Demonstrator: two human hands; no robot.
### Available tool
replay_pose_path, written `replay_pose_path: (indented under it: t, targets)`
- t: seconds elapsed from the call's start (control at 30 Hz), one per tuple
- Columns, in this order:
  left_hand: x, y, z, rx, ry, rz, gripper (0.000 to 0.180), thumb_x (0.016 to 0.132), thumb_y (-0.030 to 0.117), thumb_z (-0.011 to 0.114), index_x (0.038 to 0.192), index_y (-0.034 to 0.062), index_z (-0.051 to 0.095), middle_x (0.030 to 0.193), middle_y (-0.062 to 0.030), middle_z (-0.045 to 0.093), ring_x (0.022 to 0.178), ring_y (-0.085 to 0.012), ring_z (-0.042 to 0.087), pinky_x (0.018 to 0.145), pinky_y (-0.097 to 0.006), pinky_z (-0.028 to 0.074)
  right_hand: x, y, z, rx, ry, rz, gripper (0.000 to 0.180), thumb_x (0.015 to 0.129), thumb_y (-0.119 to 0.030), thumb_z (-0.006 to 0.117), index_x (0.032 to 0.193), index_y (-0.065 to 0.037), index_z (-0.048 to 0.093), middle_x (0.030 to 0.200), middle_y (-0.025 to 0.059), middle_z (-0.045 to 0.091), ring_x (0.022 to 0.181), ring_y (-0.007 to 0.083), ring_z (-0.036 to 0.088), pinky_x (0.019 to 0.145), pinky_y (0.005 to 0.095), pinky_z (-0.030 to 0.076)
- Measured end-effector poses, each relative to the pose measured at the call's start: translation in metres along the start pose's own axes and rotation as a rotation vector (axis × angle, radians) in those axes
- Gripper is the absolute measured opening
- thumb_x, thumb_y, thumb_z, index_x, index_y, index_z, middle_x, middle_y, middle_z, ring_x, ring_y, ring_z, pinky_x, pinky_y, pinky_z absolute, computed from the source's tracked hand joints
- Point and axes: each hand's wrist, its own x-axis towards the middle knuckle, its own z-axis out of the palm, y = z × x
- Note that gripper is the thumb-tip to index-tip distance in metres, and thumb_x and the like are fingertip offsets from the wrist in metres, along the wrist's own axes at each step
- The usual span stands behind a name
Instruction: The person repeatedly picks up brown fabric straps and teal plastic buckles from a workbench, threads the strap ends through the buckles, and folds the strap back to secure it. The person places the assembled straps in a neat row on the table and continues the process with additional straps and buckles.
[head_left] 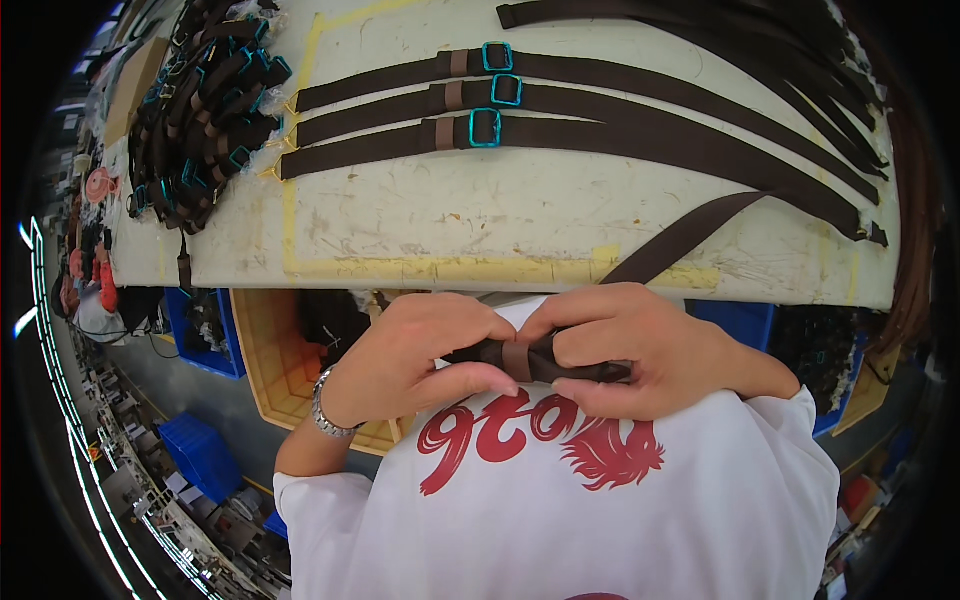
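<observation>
Brown strap (516, 362) is pinched by left hand (425, 345) and right hand (640, 345) before the white shirt (560, 545); three buckled straps (570, 98) and a tangled heap (205, 115) occupy the table (430, 220); left forearm (308, 447) partly hides a wooden bin (266, 360).

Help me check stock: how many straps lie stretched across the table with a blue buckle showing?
3, side by side: the far strap, the middle strap and the near strap. The tangled heap at left isn't counted; straps there may be hidden.
</observation>
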Motion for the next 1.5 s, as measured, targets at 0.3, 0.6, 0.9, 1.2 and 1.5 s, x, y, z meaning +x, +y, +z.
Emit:
replay_pose_path:
  t: [0.3,0.6,0.9,1.2,1.5]
  targets:
    - [0.01,-0.011,0.019,0.109,0.159,0.214,0.017,0.091,0.016,0.084,0.096,0.0016,0.076,0.079,-0.0096,0.069,0.065,-0.0266,0.064,0.061,-0.035,0.049,-0.009,0.019,-0.005,0.383,0.054,0.257,0.019,0.091,-0.005,0.078,0.085,0.003,0.061,0.105,0.0157,0.075,0.088,0.0178,0.066,0.081,0.0324,0.05]
    - [-0.016,-0.032,-0.007,-0.759,0.117,-0.142,0.022,0.094,0.006,0.081,0.106,-0.0113,0.076,0.094,-0.0124,0.078,0.079,-0.0156,0.071,0.071,-0.028,0.055,0.013,0.017,-0.02,0.904,-0.283,0.338,0.034,0.107,-0.027,0.072,0.127,-0.001,0.064,0.097,0.0057,0.071,0.086,0.0118,0.066,0.078,0.0264,0.052]
    - [0.01,0.027,-0.048,-0.094,-0.07,0.027,0.07,0.085,0.039,0.089,0.134,-0.0056,0.066,0.12,-0.0165,0.076,0.105,-0.0328,0.075,0.096,-0.041,0.057,0.031,-0.022,-0.02,0.564,-0.414,0.735,0.036,0.115,-0.031,0.057,0.1,-0.001,0.07,0.073,0.0011,0.067,0.068,0.0069,0.061,0.06,0.0269,0.047]
    - [0.027,0.054,-0.014,0.544,-0.188,0.188,0.057,0.078,0.035,0.091,0.115,-0.0018,0.067,0.109,-0.0145,0.074,0.099,-0.0352,0.073,0.095,-0.047,0.06,0.01,-0.024,-0.016,0.557,-0.315,0.792,0.042,0.116,-0.033,0.055,0.091,-0.003,0.07,0.068,-0.003,0.058,0.058,0.0059,0.047,0.056,0.0251,0.04]
    - [0.021,0.031,-0.002,0.484,-0.142,0.341,0.041,0.085,0.028,0.089,0.106,-0.0004,0.068,0.1,-0.0135,0.073,0.096,-0.0328,0.074,0.102,-0.052,0.06,-0.014,-0.028,-0.034,0.451,-0.375,0.728,0.041,0.114,-0.034,0.06,0.087,-0.005,0.071,0.063,-0.0025,0.056,0.055,0.0078,0.042,0.053,0.0307,0.036]
